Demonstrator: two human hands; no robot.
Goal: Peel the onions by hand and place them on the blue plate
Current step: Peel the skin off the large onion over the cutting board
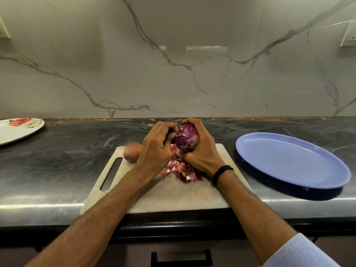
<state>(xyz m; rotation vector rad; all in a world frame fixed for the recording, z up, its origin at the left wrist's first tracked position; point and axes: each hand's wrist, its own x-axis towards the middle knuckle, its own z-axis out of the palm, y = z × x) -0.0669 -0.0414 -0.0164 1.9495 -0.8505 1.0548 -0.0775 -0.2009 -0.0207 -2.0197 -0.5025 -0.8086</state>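
Home kitchen. Dark polished stone bench (57, 160) against veined marble-look backsplash (173, 74), switch plate (348, 35) on wall far right. White chopping board (173, 195) at near edge, floral plate (17, 132) far left, blue plate (289, 160) right. Drawer handle (181, 257) under the bench front.

Above the cutting board's (173, 195) far edge I see both hands on a purple onion (186, 140). The right hand (200, 151) wraps it from the right, and the left hand (156, 149) pinches at its loose skin from the left. A heap of peels (181, 170) lies mid-board, under the hands. An unpeeled onion (132, 154) sits at the board's far left corner. The blue plate (292, 160) lies just right of the board, and a white floral plate (19, 130) lies well off to its left.
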